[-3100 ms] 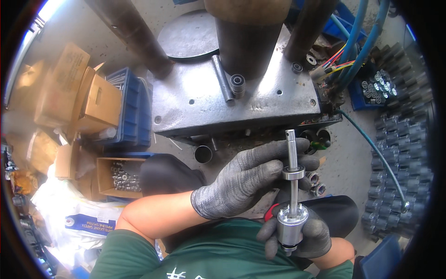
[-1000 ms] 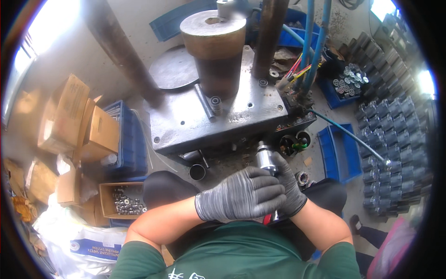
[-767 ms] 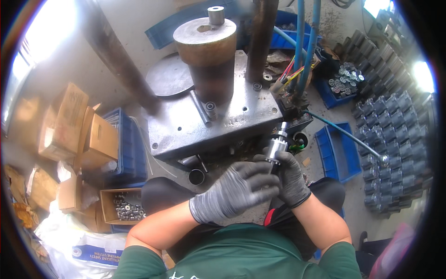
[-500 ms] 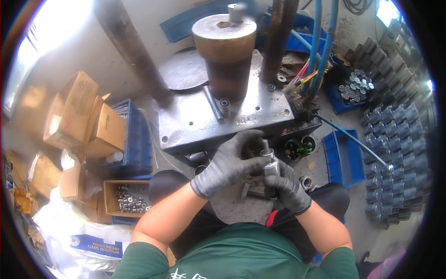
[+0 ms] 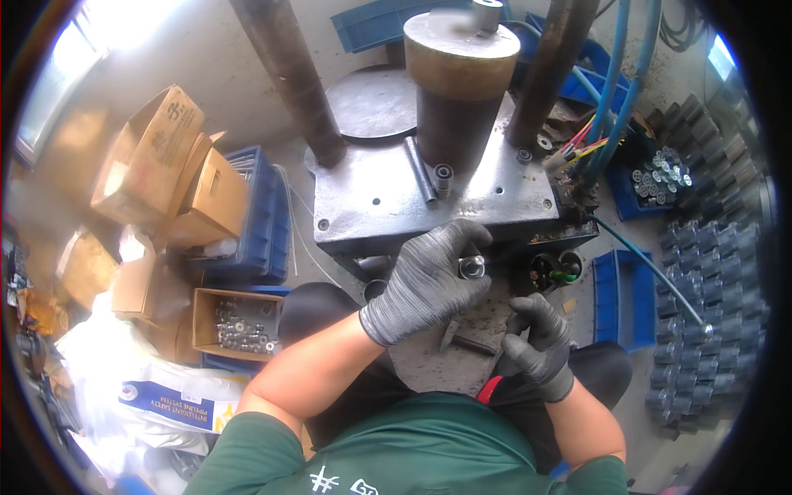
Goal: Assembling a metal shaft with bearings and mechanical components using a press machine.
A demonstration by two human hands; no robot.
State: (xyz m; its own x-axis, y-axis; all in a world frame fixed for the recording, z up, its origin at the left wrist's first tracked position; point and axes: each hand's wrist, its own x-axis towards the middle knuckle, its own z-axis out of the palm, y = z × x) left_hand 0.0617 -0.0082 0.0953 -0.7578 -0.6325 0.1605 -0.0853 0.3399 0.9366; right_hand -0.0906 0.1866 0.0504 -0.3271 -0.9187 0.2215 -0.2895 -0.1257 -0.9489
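Observation:
In a grey knit glove, my left hand (image 5: pixel 433 285) is closed round a small shiny metal cylinder (image 5: pixel 471 267), held in front of the machine's edge. Its round end faces up; the rest is hidden by my fingers. My right hand (image 5: pixel 538 340), also gloved, is apart from it, over my right thigh. Its fingers are loosely curled with a gap between the tips, and nothing shows in them. Beyond my left hand, a metal rod (image 5: pixel 421 171) and a short ringed metal part (image 5: pixel 444 180) rest on the machine's steel plate (image 5: pixel 363 216).
A thick steel column (image 5: pixel 458 107) rises from the plate. A hammer (image 5: pixel 470 343) lies on the floor below my hands. At left is a box of small metal parts (image 5: pixel 198 326); at right stand a blue bin (image 5: pixel 623 330) and stacked metal cylinders (image 5: pixel 709 330).
My hands have parted: the left keeps the metal cylinder, while the right has let go and moved right and down. The view has shifted, so the machine sits farther right.

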